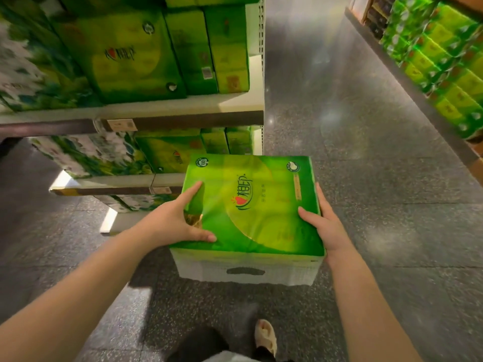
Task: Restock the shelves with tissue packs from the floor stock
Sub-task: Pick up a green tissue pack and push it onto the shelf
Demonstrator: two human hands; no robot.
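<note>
Holding 1 green tissue pack (251, 205) out in front at about waist height, above the grey floor (366, 152), just right of and slightly short of the shelf unit's end. Carried flat, printed face up, white handle-slot side toward the body; long axis running left to right between the 2 hands, far edge toward the shelves.

Left hand (172, 220) on the pack's left edge: thumb laid along the near part of the top face, index finger stretched forward over the top, remaining fingers out of sight, presumably wrapped under or down the left side. Right hand (326, 226) clamped on the right edge: thumb on top, fingers curled down the far side and hidden by the pack. Both gripping, neither slack.

Relation that matters: the upper shelf (183, 105) lies up and to the left of the pack, the lower shelf (117, 178) directly left and a little beyond. Left hand nearer both. Upper shelf shows a bare strip at its right end beside the stocked green packs (162, 53); probably the target, though not certain. Getting there likely means lifting and swinging left, perhaps turning the pack on edge to match its neighbours.

Hard to make out: depth of that bare strip, pack underside, the floor stock itself, out of frame. Shelf contents blurred; price tag (121, 124) unreadable. Right-hand display (444, 61) cut off by the frame.
</note>
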